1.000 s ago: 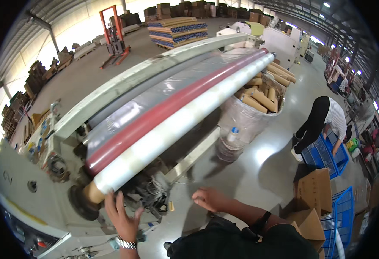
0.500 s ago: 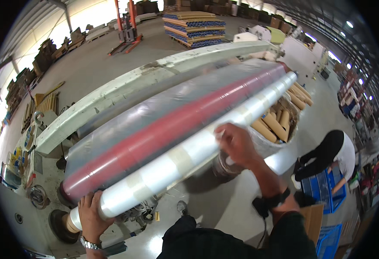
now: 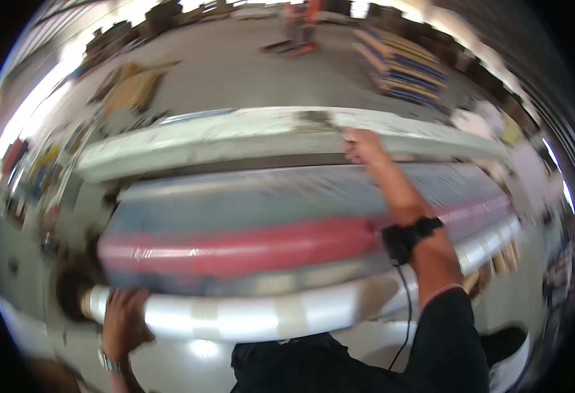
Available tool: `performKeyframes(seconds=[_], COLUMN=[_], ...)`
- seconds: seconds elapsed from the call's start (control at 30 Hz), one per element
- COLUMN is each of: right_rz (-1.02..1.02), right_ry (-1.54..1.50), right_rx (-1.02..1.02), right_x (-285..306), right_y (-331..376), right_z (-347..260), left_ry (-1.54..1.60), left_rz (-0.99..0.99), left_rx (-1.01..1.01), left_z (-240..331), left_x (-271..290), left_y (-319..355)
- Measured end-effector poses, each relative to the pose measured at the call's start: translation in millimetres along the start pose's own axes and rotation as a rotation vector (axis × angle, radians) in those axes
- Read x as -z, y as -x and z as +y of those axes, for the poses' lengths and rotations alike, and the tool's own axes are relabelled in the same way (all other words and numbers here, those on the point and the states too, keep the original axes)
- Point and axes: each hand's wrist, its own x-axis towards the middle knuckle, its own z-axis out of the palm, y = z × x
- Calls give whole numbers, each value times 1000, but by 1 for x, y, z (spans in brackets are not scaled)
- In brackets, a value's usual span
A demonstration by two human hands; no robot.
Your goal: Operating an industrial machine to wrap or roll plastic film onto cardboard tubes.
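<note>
A grey floor spreads behind the machine, whose long, pale beam spans the view. In front of the beam lies a wide sheet of grey film, glossy and wrinkled toward the right. Next comes a red roller, then, nearest the person, a white film roll banded with tan patches, its left end beside a dark round flange. A stack of long rolls, blue and tan in layers, stands at the back right, with an orange pallet stacker to its left. At the far right, brown cardboard tubes show below the white film roll.

Of the 2 hands, the left hand lies over the white film roll near its left end, thumb apart from the fingers; how firmly it grips, I cannot tell. The right hand, fingers curled together, is at the beam; blur hides any contact. Its arm wears a black strap; the left wrist, a metal watch.
</note>
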Motion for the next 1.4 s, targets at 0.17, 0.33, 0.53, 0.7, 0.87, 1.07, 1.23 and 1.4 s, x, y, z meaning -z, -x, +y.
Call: performKeyframes(seconds=[0.17, 0.33, 0.53, 0.7, 0.87, 1.07, 1.23, 1.4], right_rz=[103, -41, -705, -844, -867, -828, -881, -918], right_ry=[83, 235, 535, 698, 674, 653, 708, 850], right_rx=[42, 350, 1176, 903, 859, 1017, 1131, 1093], right_x=[46, 28, -211, -354, -425, -468, -433, -177], right_y=[13, 81, 176, 218, 250, 237, 239, 210], right_z=[3, 7, -31, -46, -47, -36, -15, 19], left_ry=[234, 113, 142, 293, 357, 359, 443, 452], left_rz=[21, 610, 331, 293, 424, 459, 449, 474], left_rx=[35, 326, 625, 404, 516, 209, 322, 324], left_z=[-7, -38, -129, -151, -159, -166, -180, -217], left_x=[-9, -30, -34, -39, -38, -49, -54, -69], left_y=[-12, -6, -18, -34, -25, -42, -24, -19])
